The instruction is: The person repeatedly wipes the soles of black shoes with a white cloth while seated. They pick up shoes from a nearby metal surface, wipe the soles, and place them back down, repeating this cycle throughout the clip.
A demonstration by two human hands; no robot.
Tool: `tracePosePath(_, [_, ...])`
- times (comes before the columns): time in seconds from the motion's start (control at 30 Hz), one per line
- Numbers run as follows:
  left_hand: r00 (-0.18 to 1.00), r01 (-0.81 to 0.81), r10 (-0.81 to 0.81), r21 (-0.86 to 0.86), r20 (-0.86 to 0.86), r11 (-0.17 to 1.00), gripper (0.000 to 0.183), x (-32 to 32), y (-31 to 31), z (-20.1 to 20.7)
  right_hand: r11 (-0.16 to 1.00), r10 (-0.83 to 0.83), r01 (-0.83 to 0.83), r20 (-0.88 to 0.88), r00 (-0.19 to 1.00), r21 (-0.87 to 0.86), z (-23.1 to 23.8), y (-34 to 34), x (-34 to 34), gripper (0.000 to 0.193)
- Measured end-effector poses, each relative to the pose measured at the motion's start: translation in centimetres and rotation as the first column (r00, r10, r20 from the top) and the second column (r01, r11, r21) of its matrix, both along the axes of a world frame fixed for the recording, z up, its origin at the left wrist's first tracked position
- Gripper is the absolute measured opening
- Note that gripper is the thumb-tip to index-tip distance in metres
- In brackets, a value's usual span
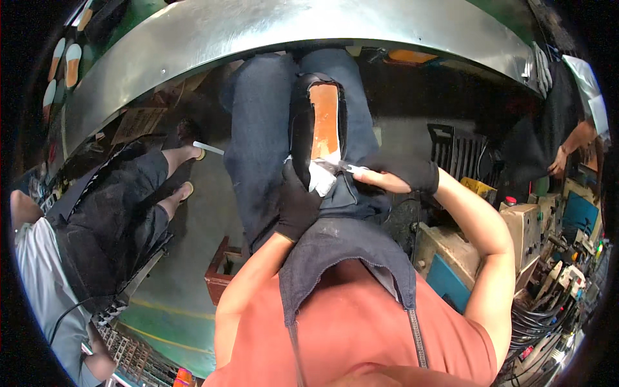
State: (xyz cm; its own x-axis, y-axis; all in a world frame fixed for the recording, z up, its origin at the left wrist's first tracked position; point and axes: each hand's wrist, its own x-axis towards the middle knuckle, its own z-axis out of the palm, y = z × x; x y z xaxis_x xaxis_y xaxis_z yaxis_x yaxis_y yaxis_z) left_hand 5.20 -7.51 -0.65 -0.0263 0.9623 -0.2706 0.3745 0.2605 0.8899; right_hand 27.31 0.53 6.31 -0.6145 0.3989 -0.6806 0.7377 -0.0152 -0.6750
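Observation:
A black shoe upper (300,132) lies lengthwise on my lap, its underside turned up. Along its middle runs an orange-brown board (325,122). At the end nearest me a crumpled white piece (321,178) covers it. My left hand (298,203), in a black glove, is closed around this near end from the left; part of its fingers is hidden. My right hand (403,177), in a black glove with bare fingertips, grips a small tool (348,168) with a pale handle. The tool's dark tip meets the white piece; its exact kind is too small to tell.
A curved metal bench (290,22) stands just beyond my knees. At the far left are pale and orange soles (73,64). Another person (109,226) sits to the left; another person's hand (558,161) shows at right. Machine boxes (522,232) and cables (548,329) stand right.

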Motion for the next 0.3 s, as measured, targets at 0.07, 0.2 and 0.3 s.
tracePosePath(0.07, [0.999, 0.045, -0.044, 0.050, -0.018, 0.998, 0.073, 0.0, -0.3, -0.7, 0.985, 0.012, -0.023, 0.061, 0.998, 0.173, 1.1, -0.6, -1.3, 0.049])
tracePosePath(0.2, [0.972, 0.221, -0.211, -0.089, 0.106, 0.971, 0.074, -1.7, 0.8, -0.5, 0.888, -0.031, -0.023, 0.110, 0.993, 0.459, -2.2, -3.5, -1.5, 0.046])
tracePosePath(0.3, [0.918, 0.347, -0.302, -0.150, 0.258, 0.926, 0.069, -3.2, 1.8, 0.7, 0.865, 0.004, -0.056, 0.106, 0.994, 0.498, -5.4, -3.6, -1.0, 0.045])
